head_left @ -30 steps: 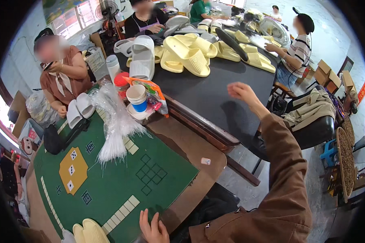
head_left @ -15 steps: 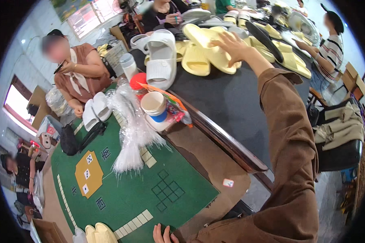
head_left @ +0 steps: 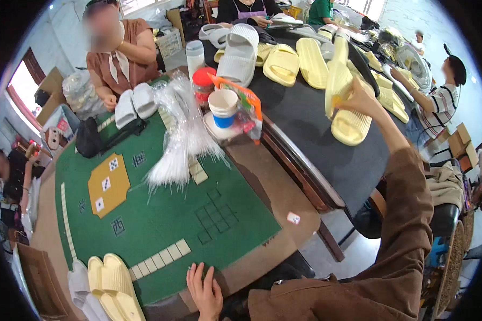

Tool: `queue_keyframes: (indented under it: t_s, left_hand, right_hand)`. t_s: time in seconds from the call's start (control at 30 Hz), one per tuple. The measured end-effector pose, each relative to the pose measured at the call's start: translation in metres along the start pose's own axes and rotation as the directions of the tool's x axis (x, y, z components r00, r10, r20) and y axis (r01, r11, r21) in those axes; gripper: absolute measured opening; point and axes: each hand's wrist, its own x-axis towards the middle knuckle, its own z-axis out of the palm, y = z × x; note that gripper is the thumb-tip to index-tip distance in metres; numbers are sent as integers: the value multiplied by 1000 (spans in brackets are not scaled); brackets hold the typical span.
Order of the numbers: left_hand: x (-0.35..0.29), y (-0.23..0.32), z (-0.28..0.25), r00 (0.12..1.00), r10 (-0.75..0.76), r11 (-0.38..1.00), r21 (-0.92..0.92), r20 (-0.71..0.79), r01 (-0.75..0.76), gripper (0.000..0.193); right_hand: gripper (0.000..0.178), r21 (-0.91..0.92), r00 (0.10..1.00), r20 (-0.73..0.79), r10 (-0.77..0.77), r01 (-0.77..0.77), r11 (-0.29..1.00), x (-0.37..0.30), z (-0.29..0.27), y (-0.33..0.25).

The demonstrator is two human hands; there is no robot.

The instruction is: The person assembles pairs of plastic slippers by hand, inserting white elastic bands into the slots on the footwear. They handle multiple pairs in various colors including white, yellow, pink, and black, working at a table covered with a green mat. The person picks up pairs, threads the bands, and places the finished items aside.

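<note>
My right hand (head_left: 354,99) reaches far out over the dark table (head_left: 310,139) and is closed on a pale yellow slipper (head_left: 338,80), lifting it up on edge above another yellow slipper (head_left: 351,128). My brown sleeve (head_left: 407,214) stretches from the lower right. My left hand (head_left: 204,291) rests flat with fingers apart on the near edge of the green game mat (head_left: 160,214), holding nothing. A stacked pair of yellow slippers (head_left: 112,283) lies at the mat's near left corner.
A heap of clear plastic bags (head_left: 179,134), a paper cup (head_left: 223,107) and a red-lidded jar (head_left: 203,85) stand mid-table. White slippers (head_left: 235,53) and more yellow slippers (head_left: 284,64) lie beyond. A person in brown (head_left: 120,53) handles white slippers (head_left: 135,104) opposite; other people sit around.
My right hand has moved further out over the dark table and closed on a yellow slipper, raising it. My left hand has stayed on the mat's near edge.
</note>
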Motion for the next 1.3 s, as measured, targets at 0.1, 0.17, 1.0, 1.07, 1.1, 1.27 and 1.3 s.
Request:
queue_keyframes:
  t_s: [0.1, 0.17, 1.0, 1.07, 1.1, 1.27, 1.3]
  left_hand:
    - [0, 1, -5, 999, -5, 999, -34, 50, 7, 30]
    - [-5, -3, -4, 999, 41, 992, -119, 11, -40, 33]
    - [-2, -41, -62, 893, -412, 846, -438, -178, 303, 83]
    - [9, -46, -54, 910, -382, 882, -359, -163, 306, 82]
    - [10, -53, -51, 929, -344, 915, -269, -135, 299, 81]
    - [26, -84, -66, 972, -225, 963, -165, -61, 213, 70]
    - [28, -91, -73, 970, -238, 959, -167, -42, 228, 68]
  right_hand:
    - [61, 612, 928, 371, 29, -268, 744, -68, -28, -38]
    - [53, 710, 891, 454, 10, -369, 600, -117, -42, -57]
    - [53, 486, 664, 27, -747, 644, 591, -252, 131, -296]
    - [61, 177, 652, -132, -746, 756, 630, -231, 141, -300]
    - [62, 304, 669, -89, -738, 723, 620, -224, 155, -295]
    - [68, 591, 740, 185, -647, 443, 674, -227, 188, -263]
    - [69, 594, 745, 211, -633, 416, 689, -241, 181, -269]
